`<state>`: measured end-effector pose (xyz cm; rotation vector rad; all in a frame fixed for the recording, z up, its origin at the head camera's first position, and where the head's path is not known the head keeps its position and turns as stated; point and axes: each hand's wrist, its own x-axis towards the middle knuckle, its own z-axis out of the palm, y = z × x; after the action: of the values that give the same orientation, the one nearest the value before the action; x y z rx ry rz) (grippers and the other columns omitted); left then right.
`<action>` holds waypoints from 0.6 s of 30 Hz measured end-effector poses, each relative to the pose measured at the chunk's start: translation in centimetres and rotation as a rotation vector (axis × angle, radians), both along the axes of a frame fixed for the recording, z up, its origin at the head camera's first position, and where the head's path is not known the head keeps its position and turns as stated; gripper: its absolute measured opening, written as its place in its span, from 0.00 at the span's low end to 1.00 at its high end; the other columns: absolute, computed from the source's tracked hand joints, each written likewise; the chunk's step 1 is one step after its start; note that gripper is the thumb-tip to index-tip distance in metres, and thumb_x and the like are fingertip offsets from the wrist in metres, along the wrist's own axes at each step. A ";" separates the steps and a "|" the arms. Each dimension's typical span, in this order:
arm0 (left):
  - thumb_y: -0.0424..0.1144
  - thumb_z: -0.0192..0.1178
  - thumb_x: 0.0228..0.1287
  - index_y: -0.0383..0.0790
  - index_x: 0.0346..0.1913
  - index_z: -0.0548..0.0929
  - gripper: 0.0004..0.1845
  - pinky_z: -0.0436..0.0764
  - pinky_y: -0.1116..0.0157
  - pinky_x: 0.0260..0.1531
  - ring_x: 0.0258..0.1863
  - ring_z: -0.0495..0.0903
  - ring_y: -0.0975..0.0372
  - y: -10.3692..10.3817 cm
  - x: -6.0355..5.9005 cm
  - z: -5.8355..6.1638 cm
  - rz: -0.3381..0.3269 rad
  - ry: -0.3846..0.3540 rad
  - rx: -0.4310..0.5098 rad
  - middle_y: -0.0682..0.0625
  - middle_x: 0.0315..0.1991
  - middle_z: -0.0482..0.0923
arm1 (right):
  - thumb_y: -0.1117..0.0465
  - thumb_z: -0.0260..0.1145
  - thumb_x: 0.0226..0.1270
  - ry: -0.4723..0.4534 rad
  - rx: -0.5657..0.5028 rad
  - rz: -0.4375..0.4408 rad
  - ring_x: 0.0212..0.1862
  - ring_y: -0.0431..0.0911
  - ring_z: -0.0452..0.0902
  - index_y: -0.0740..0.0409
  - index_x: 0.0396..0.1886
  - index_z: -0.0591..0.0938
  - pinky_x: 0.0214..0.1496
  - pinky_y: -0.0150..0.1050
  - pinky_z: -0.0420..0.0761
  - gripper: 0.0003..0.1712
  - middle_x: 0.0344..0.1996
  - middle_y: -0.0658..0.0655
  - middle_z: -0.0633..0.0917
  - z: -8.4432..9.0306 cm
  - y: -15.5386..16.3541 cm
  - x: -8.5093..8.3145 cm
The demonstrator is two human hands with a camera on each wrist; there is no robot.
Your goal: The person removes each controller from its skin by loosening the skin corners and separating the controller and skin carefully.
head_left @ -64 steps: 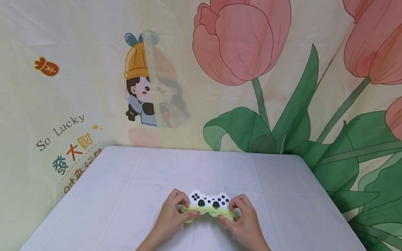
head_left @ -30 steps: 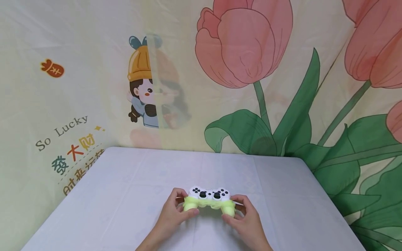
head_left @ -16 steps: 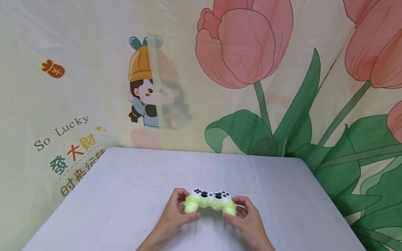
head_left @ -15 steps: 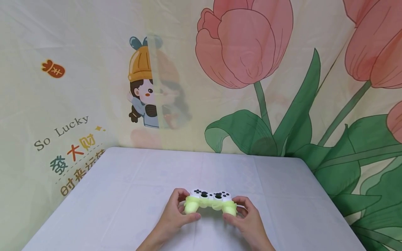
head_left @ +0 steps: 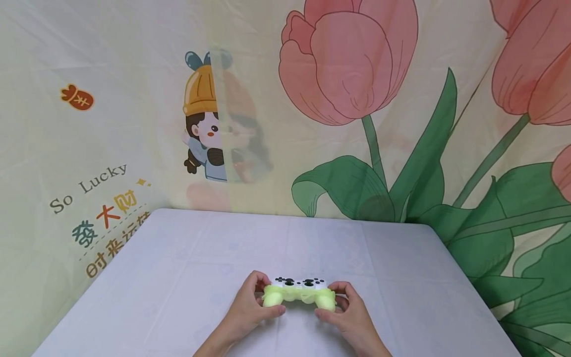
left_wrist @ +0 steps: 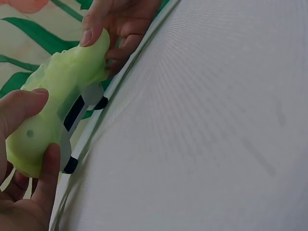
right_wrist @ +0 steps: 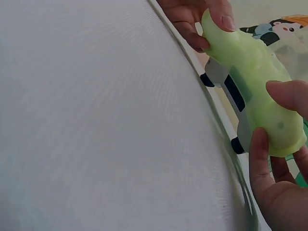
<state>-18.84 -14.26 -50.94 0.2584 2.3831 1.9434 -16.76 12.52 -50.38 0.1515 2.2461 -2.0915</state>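
A white game controller (head_left: 300,283) with black buttons sits in a pale yellow-green silicone cover (head_left: 298,295), held just above the table (head_left: 200,258) near its front edge. My left hand (head_left: 252,303) grips the left handle and my right hand (head_left: 347,310) grips the right one. In the left wrist view my thumb and fingers curl round the cover (left_wrist: 62,94), with the right hand (left_wrist: 120,21) at the far end. The right wrist view shows the cover (right_wrist: 255,72) between my right hand (right_wrist: 276,187) and the left hand (right_wrist: 197,14). Black trigger buttons (right_wrist: 235,91) peek from the underside.
The table wears a pale grey cloth, and its rounded far corners meet a printed fabric backdrop (head_left: 357,99) with pink tulips, green leaves and a cartoon girl. The cloth stretches bare to the left, right and behind the controller.
The controller has tipped so its button face points up and away from me. More of the green cover shows, less of the white face. Both hands kept their grip.
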 end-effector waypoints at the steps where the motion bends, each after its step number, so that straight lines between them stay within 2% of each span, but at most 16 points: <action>1: 0.35 0.87 0.41 0.41 0.49 0.73 0.35 0.76 0.72 0.33 0.43 0.74 0.58 0.0 0.0 -0.1 0.000 0.003 -0.014 0.46 0.43 0.75 | 0.72 0.85 0.46 0.000 0.004 0.001 0.53 0.49 0.83 0.61 0.59 0.75 0.43 0.36 0.86 0.40 0.53 0.61 0.85 0.0 0.0 0.0; 7: 0.39 0.87 0.43 0.43 0.48 0.72 0.35 0.76 0.71 0.31 0.36 0.74 0.60 -0.1 -0.2 -0.3 -0.017 0.009 -0.066 0.47 0.42 0.75 | 0.72 0.85 0.47 0.002 0.028 0.005 0.50 0.48 0.83 0.60 0.59 0.75 0.41 0.35 0.85 0.40 0.50 0.60 0.85 0.0 0.0 -0.1; 13: 0.40 0.86 0.45 0.43 0.47 0.71 0.33 0.80 0.69 0.30 0.32 0.76 0.61 -0.1 -0.1 0.0 -0.040 0.006 -0.109 0.47 0.41 0.74 | 0.71 0.85 0.47 -0.006 0.073 0.037 0.46 0.48 0.82 0.59 0.57 0.73 0.38 0.35 0.83 0.40 0.49 0.59 0.84 -0.2 0.1 -0.3; 18: 0.41 0.85 0.46 0.42 0.44 0.70 0.32 0.78 0.69 0.26 0.30 0.74 0.64 -0.1 0.0 0.1 -0.070 0.013 -0.147 0.49 0.37 0.72 | 0.72 0.84 0.46 -0.019 0.119 0.060 0.39 0.47 0.78 0.58 0.54 0.71 0.33 0.35 0.79 0.38 0.41 0.57 0.82 -0.3 0.2 -0.3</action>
<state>-18.84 -14.36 -50.82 0.3417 2.4740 1.7321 -17.08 12.73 -50.72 0.1082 2.3341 -1.9199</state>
